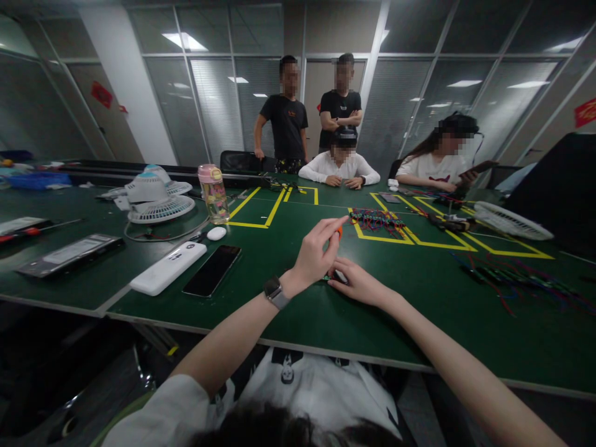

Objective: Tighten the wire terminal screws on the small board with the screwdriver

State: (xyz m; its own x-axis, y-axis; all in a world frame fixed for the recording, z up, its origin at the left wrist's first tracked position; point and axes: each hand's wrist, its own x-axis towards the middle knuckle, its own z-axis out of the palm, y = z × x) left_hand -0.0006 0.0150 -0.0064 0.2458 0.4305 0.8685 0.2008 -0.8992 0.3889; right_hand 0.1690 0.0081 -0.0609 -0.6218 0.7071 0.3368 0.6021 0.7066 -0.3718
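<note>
Near the middle of the table, my left hand [317, 249], with a watch on its wrist, is closed around a tool with an orange handle [340, 232]. Only a little of the orange shows behind the fingers, and the tool's lower end is hidden. Just below and to the right, my right hand [357, 283] rests low on the table with its fingers bent. It steadies a small green circuit board [326, 279], which the fingers mostly cover. Beyond both hands lies a cluster of small boards with red and blue wires [377, 221].
Left of my hands are a black phone [212, 270], a white power bank [168, 268], a bottle [214, 194], fan parts [161, 208] and a hard drive [69, 254]. More wired boards [526, 276] and a fan grille [512, 221] lie right. Several people are across the table.
</note>
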